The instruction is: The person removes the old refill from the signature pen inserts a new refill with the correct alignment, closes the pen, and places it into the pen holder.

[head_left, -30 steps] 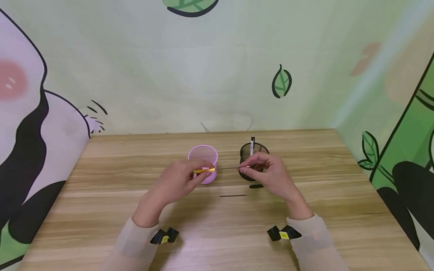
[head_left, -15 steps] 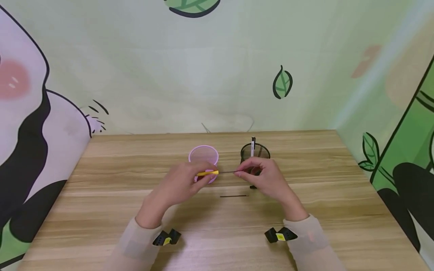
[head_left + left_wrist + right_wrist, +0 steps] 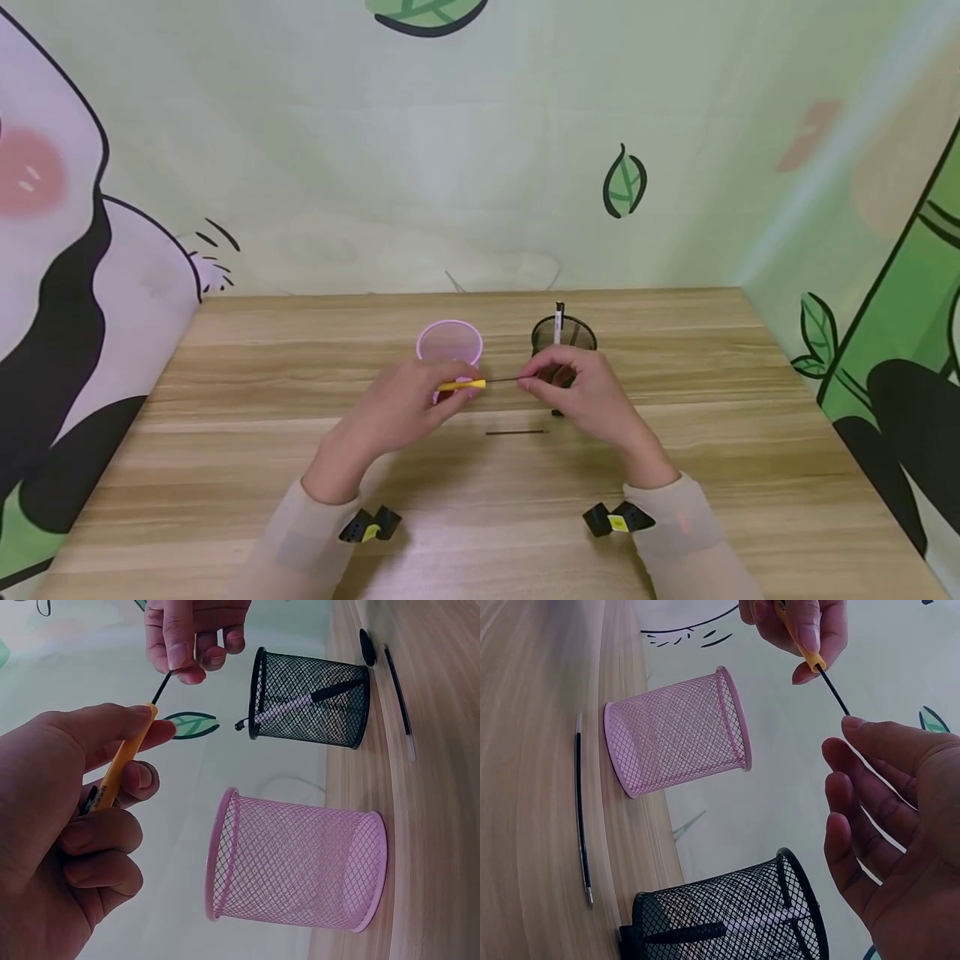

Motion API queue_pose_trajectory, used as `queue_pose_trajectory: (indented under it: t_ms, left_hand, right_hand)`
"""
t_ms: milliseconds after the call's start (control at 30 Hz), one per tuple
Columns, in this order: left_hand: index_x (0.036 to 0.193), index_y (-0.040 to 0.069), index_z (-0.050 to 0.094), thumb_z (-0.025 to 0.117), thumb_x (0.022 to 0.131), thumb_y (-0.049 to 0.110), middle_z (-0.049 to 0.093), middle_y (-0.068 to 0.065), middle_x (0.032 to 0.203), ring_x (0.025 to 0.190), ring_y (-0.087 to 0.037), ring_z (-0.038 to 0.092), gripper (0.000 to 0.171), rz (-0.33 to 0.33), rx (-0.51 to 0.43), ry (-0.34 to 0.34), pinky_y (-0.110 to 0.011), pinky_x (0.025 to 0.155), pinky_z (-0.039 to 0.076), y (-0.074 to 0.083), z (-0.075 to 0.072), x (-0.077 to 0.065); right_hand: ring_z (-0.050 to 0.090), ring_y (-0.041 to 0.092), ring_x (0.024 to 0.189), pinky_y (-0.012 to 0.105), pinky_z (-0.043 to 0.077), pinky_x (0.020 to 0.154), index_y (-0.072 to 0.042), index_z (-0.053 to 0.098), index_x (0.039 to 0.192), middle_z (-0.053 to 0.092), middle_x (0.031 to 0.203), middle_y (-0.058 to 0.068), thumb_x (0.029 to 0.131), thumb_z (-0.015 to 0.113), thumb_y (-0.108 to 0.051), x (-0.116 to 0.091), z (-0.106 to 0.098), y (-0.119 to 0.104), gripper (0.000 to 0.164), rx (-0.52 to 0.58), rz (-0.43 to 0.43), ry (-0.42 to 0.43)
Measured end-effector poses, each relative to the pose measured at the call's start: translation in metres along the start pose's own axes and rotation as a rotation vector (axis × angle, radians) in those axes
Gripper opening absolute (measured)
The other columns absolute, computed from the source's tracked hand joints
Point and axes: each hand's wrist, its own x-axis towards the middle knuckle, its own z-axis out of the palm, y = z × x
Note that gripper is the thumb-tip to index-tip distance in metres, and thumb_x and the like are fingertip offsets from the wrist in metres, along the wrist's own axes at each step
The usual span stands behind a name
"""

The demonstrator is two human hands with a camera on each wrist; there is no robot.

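My left hand [image 3: 390, 408] grips a yellow pen barrel [image 3: 126, 760] between thumb and fingers, its open end pointing right. A thin dark pen refill [image 3: 832, 691] sticks out of that end. The thumb and forefinger of my right hand [image 3: 592, 392] pinch the refill's outer end; its other fingers are loosely bent. How far the refill reaches inside the barrel is hidden. Both hands are held above the table. A second refill [image 3: 516, 432] lies on the wood in front of them.
Behind my left hand stands a pink mesh pen holder [image 3: 300, 862]. A black mesh pen holder [image 3: 311, 667] with a black-and-white pen [image 3: 558, 323] in it stands behind my right hand. Beside it on the table [image 3: 262, 358] lies a small black piece [image 3: 367, 647], perhaps a cap.
My right hand has moved left, nearer my left hand, and less of the refill shows outside the barrel. My left hand has shifted slightly right. In the last half second little has moved.
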Motion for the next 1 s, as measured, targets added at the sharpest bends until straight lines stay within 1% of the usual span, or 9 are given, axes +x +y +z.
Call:
queue_pose_trajectory:
  t_ms: [167,367,467,700,833,1000]
  left_hand:
    - [0.111,0.019,0.077,0.070,0.101,0.033,0.078,0.008,0.099,0.078,-0.003,0.069,0.018,0.013,0.007,0.002,-0.025,0.070,0.054,0.0003,0.0013,0.0012]
    - [0.109,0.022,0.077,0.070,0.100,0.035,0.077,0.011,0.096,0.077,-0.001,0.069,0.017,-0.008,0.000,0.005,-0.023,0.066,0.052,0.0013,0.0024,0.0008]
    - [0.109,0.021,0.077,0.070,0.100,0.034,0.078,0.010,0.097,0.078,-0.002,0.070,0.018,-0.010,0.004,0.006,-0.023,0.066,0.052,0.0008,0.0032,0.0006]
    - [0.109,0.021,0.077,0.070,0.100,0.032,0.078,0.009,0.097,0.078,-0.005,0.071,0.015,0.006,0.033,0.001,-0.027,0.069,0.054,0.0007,0.0034,0.0009]
    - [0.109,0.022,0.077,0.070,0.100,0.032,0.078,0.009,0.098,0.079,-0.006,0.071,0.015,0.012,0.036,-0.002,-0.028,0.070,0.055,0.0008,0.0044,0.0014]
    - [0.109,0.023,0.078,0.069,0.101,0.031,0.078,0.012,0.099,0.075,-0.004,0.067,0.014,0.045,0.040,0.010,-0.028,0.069,0.054,0.0014,0.0061,0.0029]
  right_hand:
    - [0.063,0.015,0.074,0.028,0.053,0.065,-0.018,0.079,0.096,0.074,0.092,0.000,0.092,0.080,-0.017,-0.0001,0.0017,0.0001,0.004,-0.033,-0.021,-0.014]
    - [0.062,0.015,0.075,0.027,0.052,0.065,-0.018,0.078,0.096,0.073,0.092,-0.002,0.093,0.080,-0.019,-0.0008,0.0046,-0.0006,0.004,-0.044,-0.023,-0.026]
    - [0.062,0.016,0.076,0.026,0.052,0.066,-0.018,0.078,0.096,0.073,0.092,-0.002,0.093,0.079,-0.019,-0.0013,0.0051,-0.0018,0.004,-0.039,-0.021,-0.032]
    - [0.063,0.016,0.081,0.028,0.053,0.069,-0.015,0.078,0.097,0.072,0.093,-0.002,0.094,0.079,-0.021,-0.0010,0.0071,-0.0031,0.006,-0.034,-0.007,-0.052]
    - [0.063,0.016,0.082,0.027,0.053,0.069,-0.016,0.077,0.096,0.072,0.093,-0.002,0.094,0.079,-0.021,-0.0013,0.0079,-0.0043,0.006,-0.036,-0.006,-0.059]
    - [0.064,0.015,0.081,0.027,0.053,0.069,-0.014,0.077,0.095,0.072,0.092,-0.003,0.094,0.078,-0.023,-0.0012,0.0090,-0.0052,0.009,-0.048,-0.026,-0.070]
